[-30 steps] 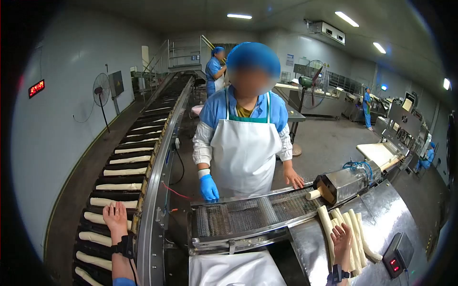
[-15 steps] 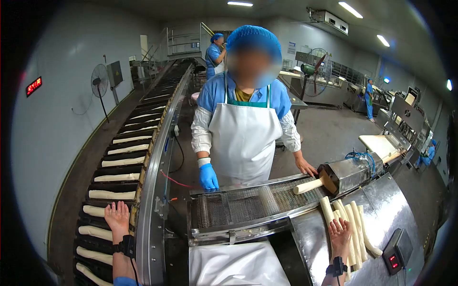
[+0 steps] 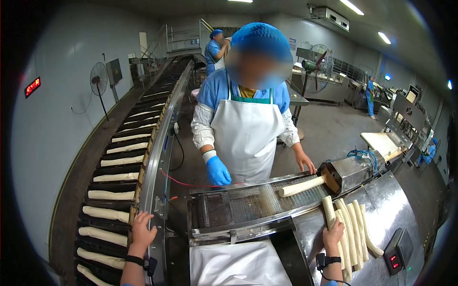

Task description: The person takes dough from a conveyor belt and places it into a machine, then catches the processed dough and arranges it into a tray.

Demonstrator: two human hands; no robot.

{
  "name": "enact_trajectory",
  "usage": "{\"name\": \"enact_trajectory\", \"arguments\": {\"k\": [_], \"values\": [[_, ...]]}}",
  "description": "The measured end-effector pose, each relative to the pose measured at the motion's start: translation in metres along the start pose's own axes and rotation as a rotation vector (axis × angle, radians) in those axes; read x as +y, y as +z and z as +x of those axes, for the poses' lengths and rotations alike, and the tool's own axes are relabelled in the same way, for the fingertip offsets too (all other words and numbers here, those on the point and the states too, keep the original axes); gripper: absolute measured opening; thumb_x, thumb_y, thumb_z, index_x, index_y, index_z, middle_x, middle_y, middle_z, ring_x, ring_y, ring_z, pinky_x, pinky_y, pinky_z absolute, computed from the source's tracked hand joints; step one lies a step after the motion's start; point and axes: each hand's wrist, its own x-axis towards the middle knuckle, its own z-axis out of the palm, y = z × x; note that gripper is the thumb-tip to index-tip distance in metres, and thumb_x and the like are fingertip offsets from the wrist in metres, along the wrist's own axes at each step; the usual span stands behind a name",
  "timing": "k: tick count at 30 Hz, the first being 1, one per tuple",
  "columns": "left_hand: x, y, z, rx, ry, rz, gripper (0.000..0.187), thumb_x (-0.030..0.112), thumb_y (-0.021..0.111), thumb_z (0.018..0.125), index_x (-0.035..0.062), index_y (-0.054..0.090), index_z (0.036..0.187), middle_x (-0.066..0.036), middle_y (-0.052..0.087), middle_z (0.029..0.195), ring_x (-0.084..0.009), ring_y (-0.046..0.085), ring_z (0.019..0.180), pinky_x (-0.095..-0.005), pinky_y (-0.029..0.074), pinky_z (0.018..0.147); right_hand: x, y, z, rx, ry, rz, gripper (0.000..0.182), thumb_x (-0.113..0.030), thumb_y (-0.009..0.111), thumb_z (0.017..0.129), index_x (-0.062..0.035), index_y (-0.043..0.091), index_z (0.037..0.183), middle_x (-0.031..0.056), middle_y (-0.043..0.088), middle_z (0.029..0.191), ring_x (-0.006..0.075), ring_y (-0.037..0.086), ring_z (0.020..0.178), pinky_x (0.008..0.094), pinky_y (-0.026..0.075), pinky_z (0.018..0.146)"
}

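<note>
My left hand (image 3: 142,229) hovers at the metal side rail of the long conveyor, its fingers apart and nothing in them. Beside it, pale dough logs lie one per dark tray; the nearest is a dough log (image 3: 106,214). On the steel table, my right hand (image 3: 333,234) is closed around the lower part of the leftmost dough log (image 3: 328,209). That log's lower end is hidden by the hand. Several more dough logs (image 3: 354,233) lie side by side just right of it.
Across from me stands a co-worker in a white apron (image 3: 247,133), with a blue-gloved hand (image 3: 218,170) by the mesh belt (image 3: 253,205). One dough log (image 3: 301,186) comes out of the metal machine (image 3: 355,171). A digital scale display (image 3: 395,260) sits at right; white cloth (image 3: 238,264) lies in front.
My left hand has moved right, from over the dough trays to the rail. My right hand has turned and closed on the leftmost log. The log on the mesh belt has advanced left.
</note>
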Motion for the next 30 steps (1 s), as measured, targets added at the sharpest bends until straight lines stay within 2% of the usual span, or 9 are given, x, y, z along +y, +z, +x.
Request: {"name": "enact_trajectory", "arguments": {"k": [2,6,10,14,15,18,19,24,30], "values": [[-0.006,0.014,-0.003,0.016,0.123,0.211,0.046,0.011,0.072,0.073,0.0084,0.068,0.118,-0.021,0.059,0.135,-0.0420,0.045,0.137,-0.0502,0.030,0.120,0.006,0.007,-0.002,0.011,-0.025,-0.025,0.072,-0.013,0.082,0.070,0.0003,0.051,0.134,0.0250,0.059,0.114,0.0445,0.058,0.108,0.0498,0.048,0.095],[-0.008,0.026,-0.013,-0.066,0.176,0.227,0.043,0.014,0.071,0.073,0.0080,0.069,0.116,-0.021,0.055,0.141,-0.0403,0.037,0.144,-0.0517,0.025,0.123,0.014,0.000,-0.013,-0.037,-0.081,0.038,0.056,-0.017,0.074,0.076,-0.0012,0.056,0.126,0.0263,0.062,0.108,0.0446,0.061,0.101,0.0496,0.050,0.091],[-0.004,0.026,-0.014,-0.253,0.104,0.327,0.045,0.012,0.071,0.075,0.0057,0.067,0.120,-0.021,0.043,0.152,-0.0395,0.027,0.149,-0.0507,0.024,0.123,0.060,-0.018,-0.006,-0.308,0.264,0.385,0.035,-0.022,0.077,0.077,0.0011,0.069,0.102,0.0233,0.069,0.087,0.0399,0.067,0.086,0.0464,0.053,0.077],[-0.006,0.030,-0.011,-0.153,0.074,0.248,0.044,0.013,0.070,0.076,0.0040,0.066,0.119,-0.021,0.044,0.151,-0.0391,0.029,0.148,-0.0487,0.026,0.123,0.078,-0.022,-0.025,0.085,-0.037,-0.068,0.054,-0.020,0.080,0.078,-0.0010,0.060,0.123,0.0213,0.067,0.108,0.0382,0.066,0.096,0.0435,0.053,0.080],[-0.005,0.029,-0.012,-0.153,0.073,0.270,0.044,0.013,0.070,0.076,0.0037,0.066,0.118,-0.021,0.045,0.150,-0.0389,0.029,0.148,-0.0482,0.026,0.122,0.045,-0.052,-0.031,-0.122,0.014,-0.144,0.059,-0.015,0.073,0.084,-0.0053,0.052,0.138,0.0219,0.060,0.129,0.0387,0.061,0.113,0.0455,0.049,0.094],[-0.005,0.031,-0.012,-0.129,0.065,0.254,0.042,0.013,0.070,0.076,0.0032,0.067,0.116,-0.020,0.047,0.148,-0.0381,0.030,0.148,-0.0479,0.028,0.122,0.065,-0.022,-0.048,0.056,-0.318,-0.388,0.057,-0.011,0.064,0.089,-0.0089,0.050,0.144,0.0217,0.054,0.140,0.0395,0.052,0.128,0.0522,0.038,0.108],[-0.005,0.031,-0.012,-0.124,0.059,0.254,0.042,0.013,0.070,0.076,0.0032,0.067,0.116,-0.020,0.047,0.148,-0.0381,0.030,0.148,-0.0479,0.028,0.122,0.040,-0.040,-0.052,-0.098,-0.150,-0.298,0.063,-0.010,0.059,0.092,-0.0147,0.042,0.153,0.0212,0.047,0.149,0.0408,0.042,0.138,0.0585,0.027,0.115],[-0.002,0.032,-0.009,-0.145,-0.022,0.272,0.040,0.014,0.069,0.076,0.0035,0.068,0.115,-0.019,0.049,0.146,-0.0350,0.032,0.148,-0.0461,0.029,0.122,0.034,-0.046,-0.035,-0.162,0.061,-0.435,0.071,-0.020,0.061,0.095,-0.0245,0.030,0.159,0.0219,0.034,0.159,0.0452,0.029,0.147,0.0599,0.023,0.118],[-0.008,0.035,-0.006,-0.146,-0.018,0.301,0.038,0.014,0.067,0.078,0.0031,0.068,0.115,-0.018,0.050,0.145,-0.0348,0.031,0.148,-0.0462,0.029,0.122,0.033,-0.051,0.005,-0.308,0.305,-0.526,0.081,-0.048,0.063,0.095,-0.0292,0.022,0.162,0.0237,0.024,0.164,0.0485,0.022,0.149,0.0662,0.020,0.118]]}}
